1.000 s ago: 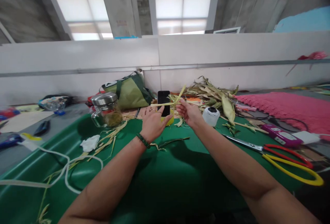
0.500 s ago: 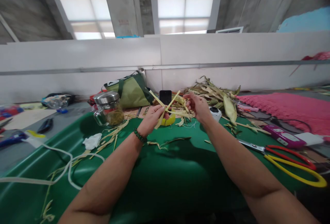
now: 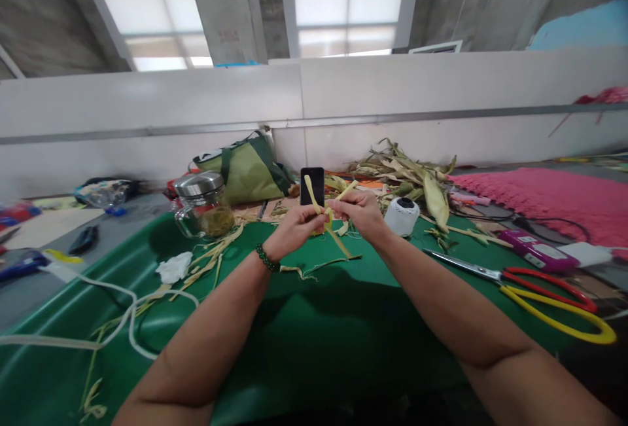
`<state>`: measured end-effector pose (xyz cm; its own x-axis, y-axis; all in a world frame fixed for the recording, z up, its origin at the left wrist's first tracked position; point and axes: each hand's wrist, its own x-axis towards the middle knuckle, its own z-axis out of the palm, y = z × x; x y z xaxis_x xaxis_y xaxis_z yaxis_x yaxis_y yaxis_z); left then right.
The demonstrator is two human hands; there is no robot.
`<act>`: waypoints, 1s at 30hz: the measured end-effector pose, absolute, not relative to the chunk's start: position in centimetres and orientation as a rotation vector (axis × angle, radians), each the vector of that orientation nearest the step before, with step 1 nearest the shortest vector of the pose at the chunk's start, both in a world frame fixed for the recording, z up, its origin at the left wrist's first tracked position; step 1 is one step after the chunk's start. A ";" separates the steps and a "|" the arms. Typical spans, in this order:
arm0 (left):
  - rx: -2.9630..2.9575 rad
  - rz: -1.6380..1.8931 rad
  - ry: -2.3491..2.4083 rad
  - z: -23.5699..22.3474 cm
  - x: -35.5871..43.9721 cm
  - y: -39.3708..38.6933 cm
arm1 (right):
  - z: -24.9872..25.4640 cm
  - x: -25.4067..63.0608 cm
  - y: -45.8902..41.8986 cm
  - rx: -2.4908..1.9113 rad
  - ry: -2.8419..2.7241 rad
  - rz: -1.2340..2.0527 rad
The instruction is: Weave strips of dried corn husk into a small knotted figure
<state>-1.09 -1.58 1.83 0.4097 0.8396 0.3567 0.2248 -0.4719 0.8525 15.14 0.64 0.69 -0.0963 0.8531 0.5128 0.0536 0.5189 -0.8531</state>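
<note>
Pale yellow corn husk strips [image 3: 338,241] cross each other between my two hands, above the green sheet [image 3: 314,341]. My left hand [image 3: 298,228], below a dark beaded bracelet, pinches the strips near their crossing. From the other side, my right hand [image 3: 360,211] pinches them with thumb and fingertips. One strip end stands up in front of a dark phone [image 3: 312,185], and another points down toward the sheet. A thin dried stalk [image 3: 336,261] lies on the sheet just below the hands.
On the right are scissors [image 3: 490,274] with red and yellow handles, a white thread spool [image 3: 401,218] and a purple device [image 3: 537,250]. A husk pile [image 3: 402,174] lies behind. A glass jar [image 3: 209,207], a green bag [image 3: 252,171] and a white cord [image 3: 132,305] are at left.
My right hand has moved left and closed on the husk strips beside my left hand. The strips have turned, with one end now hanging down. The view has shifted slightly.
</note>
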 end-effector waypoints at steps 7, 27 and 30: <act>1.903 0.974 1.039 1.4 -1.4 -0.9 | 0.9 16.3 2.2 -0.988 -1.515 0.979; 2.337 0.988 1.181 -1.9 0.4 0.2 | -0.2 13.9 -1.5 -0.774 -1.961 0.165; 2.289 0.960 1.146 -1.9 0.0 0.7 | -0.1 13.9 -1.3 -0.760 -1.874 0.224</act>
